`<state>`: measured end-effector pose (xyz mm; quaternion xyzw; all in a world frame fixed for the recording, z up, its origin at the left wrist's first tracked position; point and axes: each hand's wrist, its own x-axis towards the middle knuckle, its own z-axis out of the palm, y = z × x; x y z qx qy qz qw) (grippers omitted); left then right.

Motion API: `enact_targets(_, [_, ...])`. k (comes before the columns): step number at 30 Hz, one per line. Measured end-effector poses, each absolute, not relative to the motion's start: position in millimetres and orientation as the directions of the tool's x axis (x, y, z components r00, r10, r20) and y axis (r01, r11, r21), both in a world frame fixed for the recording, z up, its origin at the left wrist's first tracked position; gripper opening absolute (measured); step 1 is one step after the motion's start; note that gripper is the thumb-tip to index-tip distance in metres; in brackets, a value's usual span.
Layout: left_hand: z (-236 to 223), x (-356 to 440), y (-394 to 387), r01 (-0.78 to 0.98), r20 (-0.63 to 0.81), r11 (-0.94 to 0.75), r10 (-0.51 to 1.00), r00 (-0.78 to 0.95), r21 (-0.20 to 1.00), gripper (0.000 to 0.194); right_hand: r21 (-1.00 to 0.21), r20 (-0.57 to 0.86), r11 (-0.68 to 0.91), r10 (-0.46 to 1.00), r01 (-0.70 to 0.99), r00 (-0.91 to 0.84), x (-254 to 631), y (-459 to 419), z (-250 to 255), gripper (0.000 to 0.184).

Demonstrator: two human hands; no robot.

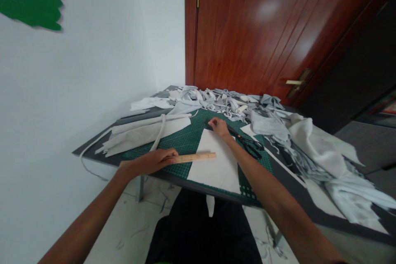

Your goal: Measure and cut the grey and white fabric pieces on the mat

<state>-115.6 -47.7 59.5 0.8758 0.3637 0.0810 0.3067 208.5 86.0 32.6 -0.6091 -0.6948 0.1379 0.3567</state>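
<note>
My left hand (154, 161) lies over the near end of a wooden ruler (198, 157), fingers curled on it, holding it flat across the green cutting mat (188, 138). The ruler's far end reaches the left edge of a white fabric piece (216, 163) spread on the mat. My right hand (219, 126) rests at the far corner of that fabric, fingers bent and pressed down on it. Black scissors (249, 143) lie on the mat just right of my right forearm.
A heap of grey and white fabric scraps (222, 101) covers the table's far side. Folded white strips (145, 132) lie at left, bulky white cloth (324, 152) at right. A wooden door (262, 29) stands behind, a white wall to the left.
</note>
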Motion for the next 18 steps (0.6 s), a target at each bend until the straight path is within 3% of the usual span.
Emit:
enact_targets(3, [61, -105, -44, 0.601, -0.092, -0.561, 0.683, 0.724, 0.569, 0.039, -0.684, 0.388, 0.288, 0.922, 0.671, -0.001, 235, 41, 42, 0.017])
enact_targets(7, [54, -79, -29, 0.641, -0.003, -0.591, 0.734, 0.679, 0.489, 0.039, -0.711, 0.447, 0.391, 0.893, 0.584, -0.054, 261, -64, 42, 0.021])
enact_targets(11, [41, -38, -18, 0.570, 0.081, -0.649, 0.692, 0.717, 0.504, 0.037, -0.650, 0.459, 0.551, 0.833, 0.523, -0.308, 266, -158, 21, 0.015])
enact_targets(13, [35, -17, -18, 0.514, 0.119, -0.694, 0.645, 0.755, 0.503, 0.036, -0.620, 0.421, 0.548, 0.836, 0.561, -0.351, 267, -179, 6, 0.013])
enact_targets(18, [22, 23, -20, 0.427, 0.157, -0.771, 0.551, 0.820, 0.473, 0.031, -0.690, 0.360, 0.421, 0.905, 0.588, -0.226, 280, -173, -14, 0.015])
